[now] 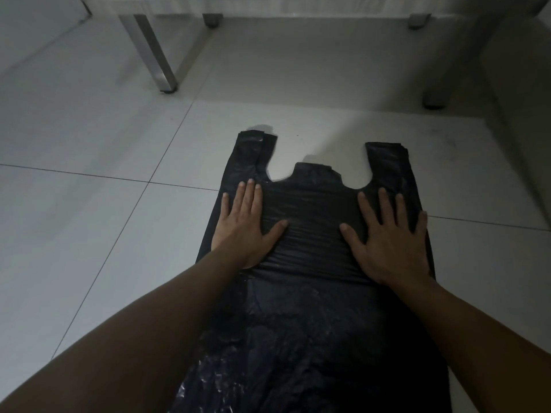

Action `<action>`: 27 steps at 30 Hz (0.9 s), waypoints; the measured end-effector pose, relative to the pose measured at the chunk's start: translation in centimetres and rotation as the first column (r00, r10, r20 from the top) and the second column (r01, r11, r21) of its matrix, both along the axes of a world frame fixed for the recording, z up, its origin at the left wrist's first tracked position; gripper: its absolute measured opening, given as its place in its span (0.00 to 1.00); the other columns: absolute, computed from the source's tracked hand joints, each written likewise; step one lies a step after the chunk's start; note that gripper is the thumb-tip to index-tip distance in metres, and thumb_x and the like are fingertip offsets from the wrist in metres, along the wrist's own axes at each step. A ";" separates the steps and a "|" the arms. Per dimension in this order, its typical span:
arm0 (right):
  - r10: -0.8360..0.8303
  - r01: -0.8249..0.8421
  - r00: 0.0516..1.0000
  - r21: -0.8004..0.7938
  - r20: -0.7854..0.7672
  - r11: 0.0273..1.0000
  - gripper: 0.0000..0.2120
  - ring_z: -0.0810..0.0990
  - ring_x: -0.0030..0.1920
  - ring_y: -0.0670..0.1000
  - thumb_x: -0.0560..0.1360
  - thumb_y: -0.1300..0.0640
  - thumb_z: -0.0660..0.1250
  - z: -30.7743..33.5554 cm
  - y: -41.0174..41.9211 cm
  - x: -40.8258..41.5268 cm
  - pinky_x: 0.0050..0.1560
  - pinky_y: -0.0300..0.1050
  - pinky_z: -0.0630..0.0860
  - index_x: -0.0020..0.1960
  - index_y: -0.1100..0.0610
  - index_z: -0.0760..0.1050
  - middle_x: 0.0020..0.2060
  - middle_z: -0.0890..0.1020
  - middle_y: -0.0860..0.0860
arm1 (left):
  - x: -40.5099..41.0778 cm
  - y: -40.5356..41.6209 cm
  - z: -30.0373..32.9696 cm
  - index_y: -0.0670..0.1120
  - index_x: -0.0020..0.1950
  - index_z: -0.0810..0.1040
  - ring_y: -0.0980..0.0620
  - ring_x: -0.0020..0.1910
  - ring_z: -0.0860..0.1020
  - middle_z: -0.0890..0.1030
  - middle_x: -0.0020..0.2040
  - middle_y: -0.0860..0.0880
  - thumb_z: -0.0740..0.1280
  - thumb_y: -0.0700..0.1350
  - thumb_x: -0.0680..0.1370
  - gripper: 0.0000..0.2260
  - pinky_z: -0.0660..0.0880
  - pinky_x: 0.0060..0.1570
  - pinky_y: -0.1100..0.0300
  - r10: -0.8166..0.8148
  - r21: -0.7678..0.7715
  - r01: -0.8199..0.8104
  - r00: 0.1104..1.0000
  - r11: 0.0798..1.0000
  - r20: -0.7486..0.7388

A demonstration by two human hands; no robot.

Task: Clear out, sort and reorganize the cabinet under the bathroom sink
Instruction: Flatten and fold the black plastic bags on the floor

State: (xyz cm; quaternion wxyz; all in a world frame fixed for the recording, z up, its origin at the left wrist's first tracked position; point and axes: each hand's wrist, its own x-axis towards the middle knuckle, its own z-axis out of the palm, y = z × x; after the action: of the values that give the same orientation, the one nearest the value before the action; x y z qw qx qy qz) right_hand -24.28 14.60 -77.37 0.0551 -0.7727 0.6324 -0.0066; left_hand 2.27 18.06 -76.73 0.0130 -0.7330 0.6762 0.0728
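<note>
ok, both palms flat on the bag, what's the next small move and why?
Probably slide both hands outward and toward the handles to finish smoothing. The left hand and right hand press flat on the black plastic bag, which lies spread on the tiled floor. Creases show between the palms, and the two handle loops lie flat ahead. Once it is smooth, folding looks likely.

Floor: large pale grey glossy tiles (89, 129) with thin dark grout lines. White cabinet underside (298, 5) runs along the top, raised on square brushed-metal legs (155, 55). Beneath it, floor in shadow. Right of it, plain pale wall (518, 84). Light is dim.
</note>
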 end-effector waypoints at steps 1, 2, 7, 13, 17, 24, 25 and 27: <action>0.000 0.000 1.000 0.007 0.005 1.000 0.37 0.41 0.78 0.56 0.74 0.27 0.34 0.0 0.0 0.0 0.73 0.68 0.41 0.78 0.42 0.38 0.79 0.44 0.51 | 0.0 0.1 0.1 0.44 0.79 0.38 0.52 0.77 0.34 0.38 0.79 0.48 0.36 0.72 0.72 0.44 0.37 0.76 0.47 -0.005 0.001 0.005 1.000 1.000 -0.003; 0.000 -0.001 1.000 0.011 0.009 1.000 0.37 0.41 0.78 0.56 0.74 0.27 0.33 0.1 0.0 0.0 0.73 0.68 0.41 0.78 0.42 0.38 0.79 0.44 0.52 | -0.1 0.1 0.2 0.45 0.79 0.38 0.52 0.77 0.34 0.38 0.79 0.48 0.37 0.73 0.72 0.44 0.37 0.76 0.47 -0.005 0.003 0.005 1.000 1.000 -0.009; 0.004 -0.006 0.999 0.042 0.033 0.999 0.37 0.41 0.78 0.57 0.74 0.27 0.33 0.9 0.3 0.0 0.73 0.69 0.40 0.79 0.43 0.38 0.79 0.43 0.52 | 0.0 -0.8 2.0 0.47 0.80 0.43 0.53 0.78 0.38 0.42 0.80 0.51 0.52 0.72 0.73 0.45 0.39 0.76 0.47 0.058 0.095 -0.042 0.983 0.995 -0.173; 0.006 -0.008 1.000 0.070 0.030 0.998 0.37 0.45 0.78 0.59 0.75 0.28 0.37 1.7 0.3 0.1 0.72 0.70 0.44 0.79 0.44 0.44 0.79 0.48 0.53 | 0.1 -5.0 6.9 0.45 0.73 0.66 0.42 0.70 0.66 0.64 0.73 0.45 0.68 0.52 0.75 0.29 0.65 0.69 0.45 0.109 0.265 -0.081 0.990 0.961 -0.093; -0.001 0.000 1.000 0.075 0.006 0.997 0.37 0.50 0.78 0.60 0.76 0.29 0.43 1.8 0.3 0.1 0.72 0.71 0.48 0.79 0.46 0.49 0.79 0.53 0.54 | 0.4 -6.8 7.8 0.44 0.68 0.73 0.41 0.64 0.72 0.69 0.67 0.44 0.69 0.42 0.75 0.21 0.72 0.64 0.48 0.113 0.288 -0.084 0.990 0.954 -0.087; -0.039 0.042 0.998 0.076 -0.048 0.996 0.38 0.54 0.77 0.59 0.76 0.29 0.47 1.5 0.3 0.5 0.72 0.69 0.51 0.79 0.48 0.53 0.78 0.56 0.54 | 2.9 -8.2 6.1 0.42 0.55 0.82 0.43 0.54 0.76 0.76 0.55 0.45 0.69 0.40 0.73 0.11 0.77 0.53 0.50 -0.065 0.058 0.069 0.996 0.996 -0.068; -0.045 0.047 0.998 0.057 -0.039 0.997 0.38 0.55 0.77 0.59 0.76 0.29 0.48 1.5 0.3 0.5 0.72 0.69 0.52 0.79 0.49 0.54 0.78 0.57 0.54 | 3.3 -8.3 5.7 0.42 0.55 0.81 0.44 0.55 0.74 0.76 0.56 0.45 0.69 0.40 0.73 0.11 0.76 0.53 0.50 -0.109 0.029 0.112 0.991 0.993 -0.079; -0.044 0.045 0.999 0.039 -0.026 0.998 0.39 0.56 0.77 0.59 0.76 0.30 0.49 1.6 0.3 0.5 0.72 0.68 0.52 0.79 0.51 0.54 0.78 0.57 0.54 | 4.0 -8.5 5.1 0.44 0.59 0.77 0.46 0.60 0.70 0.73 0.62 0.46 0.71 0.41 0.72 0.16 0.73 0.59 0.52 -0.156 0.017 0.160 0.979 0.987 -0.133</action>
State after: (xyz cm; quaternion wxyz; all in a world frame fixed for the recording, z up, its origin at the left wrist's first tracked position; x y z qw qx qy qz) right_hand -23.76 14.94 -75.80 0.0620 -0.7571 0.6502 0.0145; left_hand 6.23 9.61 -71.63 -0.0154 -0.6703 0.7306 0.1289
